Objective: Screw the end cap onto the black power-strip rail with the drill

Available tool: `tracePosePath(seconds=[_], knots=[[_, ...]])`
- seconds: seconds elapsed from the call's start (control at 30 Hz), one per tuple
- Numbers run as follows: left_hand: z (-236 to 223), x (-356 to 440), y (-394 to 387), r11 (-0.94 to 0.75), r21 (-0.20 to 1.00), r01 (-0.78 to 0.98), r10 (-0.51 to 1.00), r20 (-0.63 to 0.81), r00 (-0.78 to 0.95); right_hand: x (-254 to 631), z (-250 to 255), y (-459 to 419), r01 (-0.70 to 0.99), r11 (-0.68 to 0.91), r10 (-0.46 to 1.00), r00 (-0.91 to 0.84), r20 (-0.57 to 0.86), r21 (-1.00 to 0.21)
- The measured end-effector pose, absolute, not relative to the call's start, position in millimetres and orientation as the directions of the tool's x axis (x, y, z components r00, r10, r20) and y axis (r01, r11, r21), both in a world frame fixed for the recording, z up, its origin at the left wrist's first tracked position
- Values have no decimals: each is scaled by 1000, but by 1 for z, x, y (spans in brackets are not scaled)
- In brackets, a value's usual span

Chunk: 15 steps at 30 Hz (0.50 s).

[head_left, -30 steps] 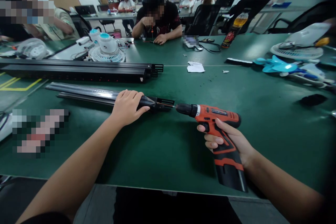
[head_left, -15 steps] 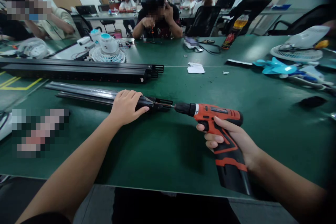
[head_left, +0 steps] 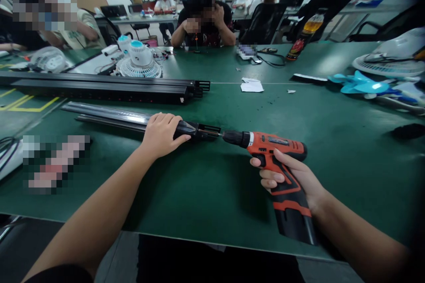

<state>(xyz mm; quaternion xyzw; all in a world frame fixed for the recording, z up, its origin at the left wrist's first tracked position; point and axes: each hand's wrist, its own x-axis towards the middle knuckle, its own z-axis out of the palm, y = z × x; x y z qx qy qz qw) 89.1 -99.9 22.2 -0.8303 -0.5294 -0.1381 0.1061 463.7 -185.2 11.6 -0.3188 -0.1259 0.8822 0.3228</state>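
My left hand (head_left: 162, 135) is wrapped over a long black, glossy bar-shaped housing (head_left: 109, 112) that lies on the green table. The housing's right end carries a black slotted end piece (head_left: 209, 131). In my right hand (head_left: 292, 172) is an orange and black cordless drill (head_left: 275, 141), gripped by its handle with the index finger near the trigger. The drill points left, and its bit (head_left: 220, 134) meets the end piece. Whether the bit sits in a screw there is too small to tell.
Longer black bars (head_left: 99, 88) lie behind the housing. White fan parts (head_left: 139, 59) stand at the back left, blue fan blades (head_left: 358, 84) at the right. Paper scraps (head_left: 251, 85) and a drink bottle (head_left: 303, 37) are farther back. A person (head_left: 202, 13) sits opposite.
The whole view has shifted slightly, so the table things sit a little farther right. Both hands keep their grips, and the drill stays at the housing's end.
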Motion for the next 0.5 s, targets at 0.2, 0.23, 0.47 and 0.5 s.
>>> tracePosePath(seconds=[0.2,0.23,0.47,0.5], knots=[[19,89,-99,-425,-34,905,844,345,410,465,10,-186,-508,-739,674,-560,-482,-443],[19,89,-100,-427,-32,904,842,349,410,465,10,-186,-500,-747,665,-565,-488,-438],[19,93,-101,-420,-37,907,842,356,404,469,7,-187,-496,-752,659,-574,-486,-434],[19,93,-101,-419,-37,907,842,356,404,470,6,-187,-492,-753,658,-578,-484,-437]])
